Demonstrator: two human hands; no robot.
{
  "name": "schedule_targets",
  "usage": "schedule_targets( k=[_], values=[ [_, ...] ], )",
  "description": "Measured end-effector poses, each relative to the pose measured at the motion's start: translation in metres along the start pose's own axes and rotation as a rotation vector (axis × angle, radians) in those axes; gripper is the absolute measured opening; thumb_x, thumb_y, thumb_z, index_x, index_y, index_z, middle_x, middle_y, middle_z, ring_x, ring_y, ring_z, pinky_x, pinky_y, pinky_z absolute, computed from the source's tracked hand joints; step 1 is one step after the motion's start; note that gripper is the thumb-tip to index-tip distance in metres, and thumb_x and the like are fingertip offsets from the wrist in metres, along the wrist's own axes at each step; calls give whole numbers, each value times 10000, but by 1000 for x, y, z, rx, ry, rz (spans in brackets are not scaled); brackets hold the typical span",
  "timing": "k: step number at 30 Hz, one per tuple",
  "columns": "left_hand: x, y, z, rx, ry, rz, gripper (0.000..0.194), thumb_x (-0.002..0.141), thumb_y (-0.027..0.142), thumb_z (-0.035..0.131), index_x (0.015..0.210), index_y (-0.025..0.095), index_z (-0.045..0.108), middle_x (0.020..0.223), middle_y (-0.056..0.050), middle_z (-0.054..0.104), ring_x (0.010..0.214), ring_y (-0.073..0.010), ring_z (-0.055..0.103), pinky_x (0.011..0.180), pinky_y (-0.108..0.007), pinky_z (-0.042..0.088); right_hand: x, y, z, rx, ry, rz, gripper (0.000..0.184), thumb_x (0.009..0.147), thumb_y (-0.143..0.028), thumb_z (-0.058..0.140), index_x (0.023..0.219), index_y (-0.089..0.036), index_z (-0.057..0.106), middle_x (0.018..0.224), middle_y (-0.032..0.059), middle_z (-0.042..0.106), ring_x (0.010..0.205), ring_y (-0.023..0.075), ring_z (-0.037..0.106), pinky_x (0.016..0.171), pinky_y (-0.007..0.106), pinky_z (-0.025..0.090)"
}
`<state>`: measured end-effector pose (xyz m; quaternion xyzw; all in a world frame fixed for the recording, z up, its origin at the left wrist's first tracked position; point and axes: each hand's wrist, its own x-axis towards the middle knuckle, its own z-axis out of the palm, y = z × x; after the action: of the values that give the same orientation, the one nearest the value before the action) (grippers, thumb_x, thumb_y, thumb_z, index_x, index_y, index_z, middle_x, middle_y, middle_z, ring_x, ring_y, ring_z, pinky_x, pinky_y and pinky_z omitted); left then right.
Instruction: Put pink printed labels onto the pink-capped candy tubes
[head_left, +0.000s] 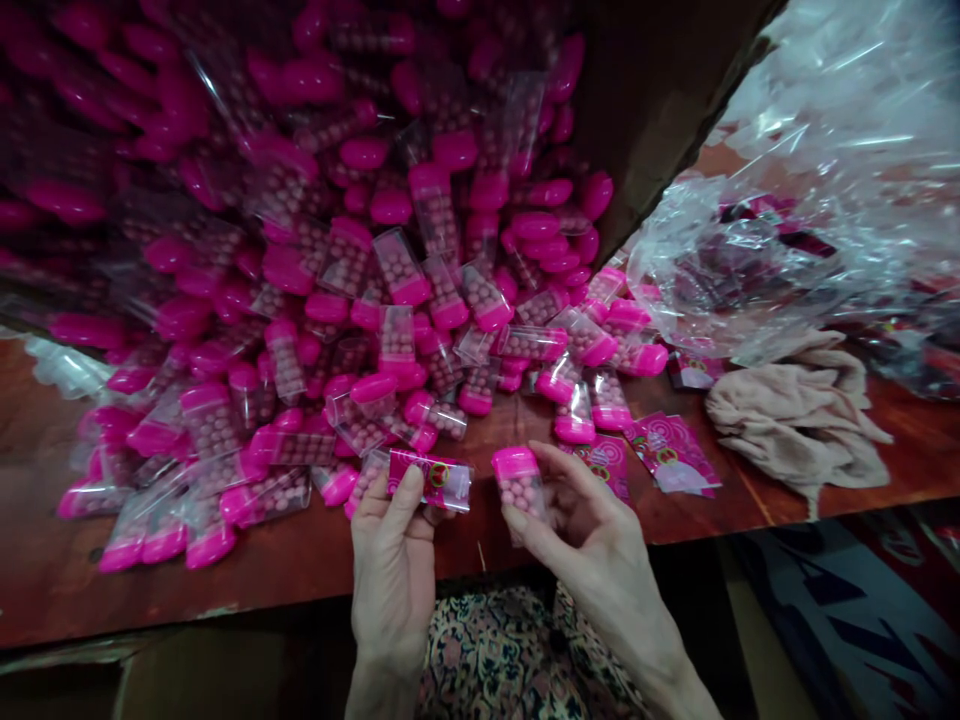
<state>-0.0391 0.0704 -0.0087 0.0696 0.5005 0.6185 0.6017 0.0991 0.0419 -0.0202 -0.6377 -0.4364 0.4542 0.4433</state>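
Note:
My left hand [397, 550] pinches a printed pink label sleeve [442, 480] between thumb and fingers, just above the table's front edge. To its right, my right hand [585, 520] grips a small clear candy container [517, 485] with a pink cap and pale pink balls inside. The cap points up and away from me. A narrow gap separates the sleeve and the container. Beyond both hands spreads a large heap of similar pink-capped containers [397, 340]. Several loose printed labels [671, 450] lie on the table just past my right hand.
A big open carton [675, 130] lies tipped, with containers spilling from it onto the reddish wooden table [45, 590]. Clear plastic bags [810, 200] with printed labels fill the right side. A crumpled beige cloth [802, 420] rests near the front edge.

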Motion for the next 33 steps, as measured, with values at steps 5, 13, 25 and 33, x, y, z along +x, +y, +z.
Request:
schedule_targets(
  k=[5,13,25,33],
  values=[
    [-2,-3,3,13,-29,25,117,671,155,745,763,194,684,708,41,707,605,-84,644,567,-164,529,-9,-8,2,117,-32,-11,471,731,-259,675,1177,-235,524,866,34,630,682,150,606,568,279,537],
    [1,-8,7,-4,-21,77,114,637,144,768,710,181,690,672,30,711,602,-89,660,611,-165,543,-9,-9,1,21,-59,-80,441,731,-238,669,1155,-243,547,869,21,591,675,138,609,543,245,528],
    [1,-8,7,-33,-73,58,81,668,143,747,694,190,686,699,28,725,611,-80,660,604,-151,535,-11,-12,-2,59,-123,-98,433,717,-180,669,1125,-285,568,890,7,597,690,137,628,542,240,535],
    [-1,-12,9,70,-17,24,184,595,183,795,717,144,663,637,7,705,534,-88,628,556,-183,530,-10,-1,-1,92,-40,-40,468,742,-236,668,1184,-252,514,773,0,618,646,146,626,542,259,542]
  ],
)
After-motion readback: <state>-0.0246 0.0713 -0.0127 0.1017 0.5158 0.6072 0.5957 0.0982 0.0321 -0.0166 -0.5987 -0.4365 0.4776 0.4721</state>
